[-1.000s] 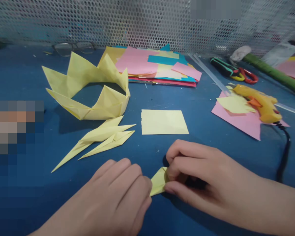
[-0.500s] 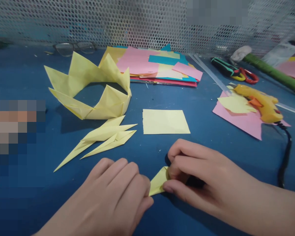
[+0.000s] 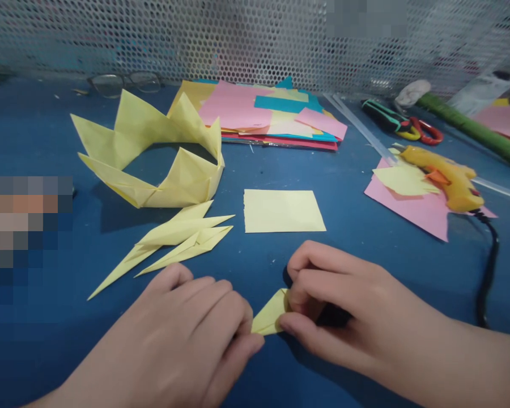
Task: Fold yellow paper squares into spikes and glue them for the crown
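Observation:
A small folded piece of yellow paper (image 3: 270,313) lies low on the blue table, between my two hands. My left hand (image 3: 195,331) is closed, its thumb and curled fingers pinching the paper's left end. From the other side, my right hand (image 3: 323,300) pinches the right end between thumb and bent fingers. Both hands hide parts of the paper. Just beyond my left hand lie folded, pointed yellow paper pieces (image 3: 182,238). A flat yellow paper rectangle (image 3: 284,211) rests beyond the gap between my hands.
A yellow paper crown (image 3: 187,175) stands at back left. Stacked colored paper (image 3: 238,105) lies against the perforated metal screen (image 3: 238,39). At right are a yellow glue gun (image 3: 446,175) with a black cord, pink paper (image 3: 420,207), and scissors (image 3: 425,130). Glasses (image 3: 123,83) lie far left.
My left hand has shifted slightly, its thumb now further forward along the paper's lower edge. My right hand keeps its pinch. The whole view has drifted a little.

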